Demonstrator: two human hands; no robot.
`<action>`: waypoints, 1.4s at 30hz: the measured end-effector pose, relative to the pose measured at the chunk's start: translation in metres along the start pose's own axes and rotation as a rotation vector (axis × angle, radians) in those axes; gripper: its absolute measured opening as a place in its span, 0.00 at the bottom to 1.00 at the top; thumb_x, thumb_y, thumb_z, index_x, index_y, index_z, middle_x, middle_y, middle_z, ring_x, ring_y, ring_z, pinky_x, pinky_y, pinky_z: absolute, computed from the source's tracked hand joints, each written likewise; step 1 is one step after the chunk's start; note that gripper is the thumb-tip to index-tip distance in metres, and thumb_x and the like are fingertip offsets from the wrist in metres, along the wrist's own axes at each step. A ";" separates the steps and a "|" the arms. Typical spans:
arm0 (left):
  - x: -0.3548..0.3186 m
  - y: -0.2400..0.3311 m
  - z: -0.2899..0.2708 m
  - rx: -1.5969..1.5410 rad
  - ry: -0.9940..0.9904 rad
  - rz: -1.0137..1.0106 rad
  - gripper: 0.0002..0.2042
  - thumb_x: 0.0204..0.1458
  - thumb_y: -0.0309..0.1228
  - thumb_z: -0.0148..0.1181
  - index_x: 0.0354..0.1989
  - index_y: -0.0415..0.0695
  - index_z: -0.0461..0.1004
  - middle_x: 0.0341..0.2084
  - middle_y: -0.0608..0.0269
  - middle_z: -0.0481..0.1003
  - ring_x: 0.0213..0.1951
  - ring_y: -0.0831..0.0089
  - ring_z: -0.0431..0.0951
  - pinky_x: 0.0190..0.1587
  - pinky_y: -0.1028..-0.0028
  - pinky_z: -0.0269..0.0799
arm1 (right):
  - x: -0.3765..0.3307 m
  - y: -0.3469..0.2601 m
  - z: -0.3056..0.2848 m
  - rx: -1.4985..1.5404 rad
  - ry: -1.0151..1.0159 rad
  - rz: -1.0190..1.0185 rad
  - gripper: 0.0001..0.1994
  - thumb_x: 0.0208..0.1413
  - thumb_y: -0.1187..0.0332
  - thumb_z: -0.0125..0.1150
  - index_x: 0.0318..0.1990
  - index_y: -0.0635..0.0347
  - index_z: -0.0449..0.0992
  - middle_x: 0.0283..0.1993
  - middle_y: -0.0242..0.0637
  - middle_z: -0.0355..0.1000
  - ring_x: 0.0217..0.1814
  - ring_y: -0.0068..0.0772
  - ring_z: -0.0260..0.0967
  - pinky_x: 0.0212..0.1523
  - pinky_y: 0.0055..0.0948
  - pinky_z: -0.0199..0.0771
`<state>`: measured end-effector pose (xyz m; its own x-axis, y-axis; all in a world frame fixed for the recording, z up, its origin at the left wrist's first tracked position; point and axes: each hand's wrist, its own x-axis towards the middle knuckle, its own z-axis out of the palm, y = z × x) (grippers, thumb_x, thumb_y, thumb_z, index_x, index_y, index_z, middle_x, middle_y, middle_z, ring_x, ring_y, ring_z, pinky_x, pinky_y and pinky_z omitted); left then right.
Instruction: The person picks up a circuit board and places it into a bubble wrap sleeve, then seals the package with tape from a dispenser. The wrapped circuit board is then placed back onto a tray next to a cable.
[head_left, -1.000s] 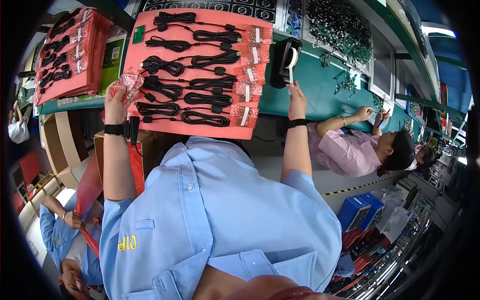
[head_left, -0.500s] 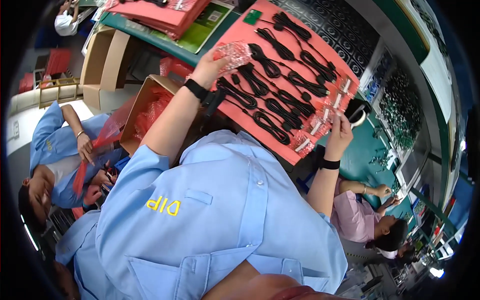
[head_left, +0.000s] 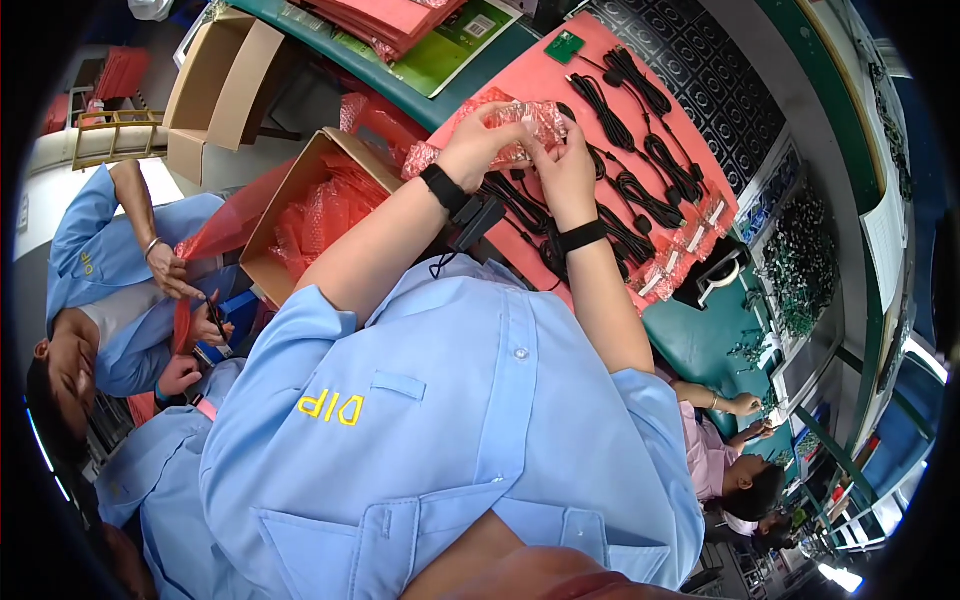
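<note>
My left hand (head_left: pixel 478 148) and my right hand (head_left: pixel 566 172) are both raised in front of me, pinching a small pink bubble-wrap bag (head_left: pixel 528 122) between their fingers. Each wrist wears a black band. Under the hands lies a pink sheet (head_left: pixel 545 72) covered with several coiled black cables (head_left: pixel 640 175) that carry small white tags. Its near part is hidden by my arms. A black clip with a cord hangs from my left wristband.
An open cardboard box (head_left: pixel 312 205) of pink bubble bags stands left of my arms. A black tape dispenser (head_left: pixel 716 281) sits on the green bench (head_left: pixel 700 340) to the right. Co-workers in blue (head_left: pixel 110 270) work at the left, another person (head_left: pixel 720 460) lower right.
My right hand has left the tape dispenser and joined my left hand on the pink bag. The view has swung round and now looks further down.
</note>
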<state>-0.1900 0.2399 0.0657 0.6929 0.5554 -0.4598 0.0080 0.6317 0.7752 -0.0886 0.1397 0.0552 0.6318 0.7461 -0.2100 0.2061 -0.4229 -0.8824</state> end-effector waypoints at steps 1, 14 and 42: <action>0.004 0.006 0.003 0.032 0.032 -0.065 0.14 0.52 0.24 0.55 0.48 0.38 0.66 0.35 0.59 0.74 0.35 0.71 0.77 0.33 0.73 0.78 | 0.001 0.006 0.003 0.077 0.000 -0.059 0.31 0.50 0.70 0.62 0.60 0.66 0.57 0.23 0.34 0.72 0.22 0.21 0.69 0.26 0.21 0.69; 0.069 0.023 -0.008 0.284 -0.003 -0.231 0.12 0.54 0.35 0.54 0.37 0.37 0.73 0.28 0.60 0.76 0.26 0.73 0.77 0.22 0.75 0.73 | 0.022 0.013 -0.005 -0.260 0.003 -0.391 0.30 0.49 0.70 0.63 0.60 0.57 0.59 0.29 0.41 0.74 0.26 0.31 0.72 0.30 0.28 0.72; -0.125 -0.202 -0.347 0.691 0.811 -0.873 0.61 0.32 0.53 0.70 0.66 0.46 0.28 0.66 0.48 0.39 0.65 0.51 0.47 0.64 0.60 0.48 | 0.005 -0.040 -0.005 -0.158 -0.257 -0.113 0.15 0.58 0.72 0.53 0.53 0.65 0.68 0.37 0.32 0.70 0.38 0.18 0.68 0.40 0.18 0.70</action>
<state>-0.5280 0.2306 -0.1839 -0.3306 0.4290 -0.8406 0.7380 0.6727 0.0531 -0.0904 0.1581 0.0918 0.3927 0.8901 -0.2315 0.3904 -0.3892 -0.8343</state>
